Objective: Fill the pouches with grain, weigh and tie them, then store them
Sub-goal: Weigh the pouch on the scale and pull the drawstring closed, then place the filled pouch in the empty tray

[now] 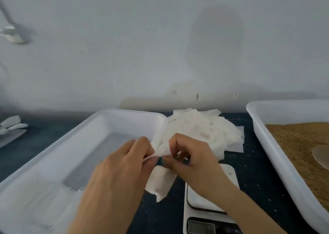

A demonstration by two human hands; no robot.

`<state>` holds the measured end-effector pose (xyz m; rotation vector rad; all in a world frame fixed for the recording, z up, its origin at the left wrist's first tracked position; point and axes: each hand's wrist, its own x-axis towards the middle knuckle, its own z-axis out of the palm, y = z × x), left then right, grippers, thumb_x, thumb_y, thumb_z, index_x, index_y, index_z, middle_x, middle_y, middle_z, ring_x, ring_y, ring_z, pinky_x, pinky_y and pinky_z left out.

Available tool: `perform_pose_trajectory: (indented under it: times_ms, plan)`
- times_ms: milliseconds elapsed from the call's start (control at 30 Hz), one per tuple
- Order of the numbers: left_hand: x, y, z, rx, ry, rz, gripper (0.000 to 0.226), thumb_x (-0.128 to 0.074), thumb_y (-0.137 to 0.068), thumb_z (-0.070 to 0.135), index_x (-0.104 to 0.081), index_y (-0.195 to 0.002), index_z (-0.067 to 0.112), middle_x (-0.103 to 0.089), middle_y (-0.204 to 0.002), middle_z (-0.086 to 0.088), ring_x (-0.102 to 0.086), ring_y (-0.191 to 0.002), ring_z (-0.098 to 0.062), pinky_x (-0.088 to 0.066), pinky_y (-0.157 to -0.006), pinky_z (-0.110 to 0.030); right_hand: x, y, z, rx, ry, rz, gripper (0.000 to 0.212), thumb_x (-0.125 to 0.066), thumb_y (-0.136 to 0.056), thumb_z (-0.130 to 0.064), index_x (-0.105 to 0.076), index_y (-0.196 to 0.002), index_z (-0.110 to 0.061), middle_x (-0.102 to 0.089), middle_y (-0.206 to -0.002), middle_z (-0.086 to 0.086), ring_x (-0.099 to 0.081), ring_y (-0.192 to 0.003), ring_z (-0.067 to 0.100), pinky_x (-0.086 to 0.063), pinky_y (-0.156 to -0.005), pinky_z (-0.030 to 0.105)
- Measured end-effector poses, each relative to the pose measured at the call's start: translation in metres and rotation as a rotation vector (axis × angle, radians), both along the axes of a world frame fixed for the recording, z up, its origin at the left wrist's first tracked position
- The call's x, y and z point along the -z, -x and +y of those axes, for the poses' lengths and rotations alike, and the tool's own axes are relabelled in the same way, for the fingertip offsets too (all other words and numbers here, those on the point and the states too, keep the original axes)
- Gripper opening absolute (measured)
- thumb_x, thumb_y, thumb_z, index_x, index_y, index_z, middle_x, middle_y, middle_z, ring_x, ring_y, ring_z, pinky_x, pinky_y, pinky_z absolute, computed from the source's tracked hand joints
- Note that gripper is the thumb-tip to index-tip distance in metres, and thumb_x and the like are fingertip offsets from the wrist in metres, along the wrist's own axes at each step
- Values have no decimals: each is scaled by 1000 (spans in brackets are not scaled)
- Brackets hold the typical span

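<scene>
A white fabric pouch hangs above the table between both hands. My left hand pinches its top edge from the left, and my right hand pinches the same top from the right, with thin white string ends showing at the fingers. Behind them lies a heap of empty white pouches. A white digital scale sits below my right forearm, with nothing on its platform. At the right stands a white tray holding brown grain. Left of my hands is another white tray, with several pouches at its near end.
The table has a dark blue cloth. A pale scoop lies on the grain at the right edge. White items lie at the far left. A white wall runs close behind the table.
</scene>
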<state>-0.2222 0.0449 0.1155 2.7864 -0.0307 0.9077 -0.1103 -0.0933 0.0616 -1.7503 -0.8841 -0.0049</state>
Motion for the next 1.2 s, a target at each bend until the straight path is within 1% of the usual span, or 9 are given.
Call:
perform_pose_trajectory:
  times_ms: [133,333,567,700,867,967,1033,1133,1200]
  plan:
    - [-12,10,63,-176,84,124,23,-53,-92,41,-51,-72,29,-57,-57,10,-54,-52,-8,-41,-49,-27,-14,1,74,-109,-5,1,14,-75,-86,-33,-61,-85,-30,-70,-84,-12,-64,-80,6,-51,-71,19]
    - [19,-10,150,-368,226,346,22,-65,-93,26,-54,-74,25,-64,-56,5,-60,-54,-6,-45,-54,-27,13,2,147,-141,130,127,13,-62,-94,-12,-64,-106,-13,-72,-104,4,-66,-97,22,-54,-92,43]
    - [50,-23,224,-549,317,491,11,-61,-95,16,-60,-85,16,-70,-81,-2,-67,-61,-21,-54,-64,-33,23,14,137,-247,397,-153,22,-53,-99,-17,-67,-116,-20,-72,-112,-1,-65,-102,20,-53,-94,41]
    - [64,-22,257,-744,12,691,12,-50,-98,18,-60,-99,14,-66,-98,-7,-63,-85,-23,-51,-75,-29,23,22,123,-316,479,-245,28,-46,-100,-17,-71,-111,-21,-74,-108,-3,-65,-100,20,-51,-92,40]
    - [66,-25,252,-746,-464,816,7,-53,-94,28,-46,-96,27,-48,-88,11,-61,-92,-9,-44,-64,-22,23,25,116,-299,444,-292,28,-45,-102,-19,-70,-113,-18,-72,-109,4,-61,-100,24,-50,-91,43]
    - [55,-31,225,-703,-809,729,32,-60,-89,27,-42,-115,30,-51,-105,13,-55,-107,-5,-42,-69,-20,21,27,105,-310,322,-259,23,-49,-102,-18,-67,-116,-18,-70,-111,3,-54,-105,19,-49,-93,39]
    - [36,-33,189,-742,-845,592,38,-69,-86,29,-51,-120,25,-57,-106,9,-57,-103,-12,-44,-74,-24,25,24,89,-287,236,-238,21,-51,-101,-20,-65,-116,-25,-69,-112,-4,-52,-107,11,-45,-94,29]
    - [18,-23,117,-443,-622,128,35,-89,-63,18,-69,-91,11,-64,-72,-4,-65,-69,-31,-47,-53,-36,35,8,49,-156,166,-152,21,-55,-98,-25,-61,-111,-41,-62,-110,-20,-51,-105,-4,-36,-92,7]
    - [16,-17,49,-242,-446,18,27,-80,-67,21,-68,-91,20,-64,-69,5,-66,-62,-24,-45,-41,-31,42,-10,15,-32,123,-54,22,-59,-96,-22,-64,-104,-41,-63,-108,-24,-55,-106,-6,-40,-93,7]
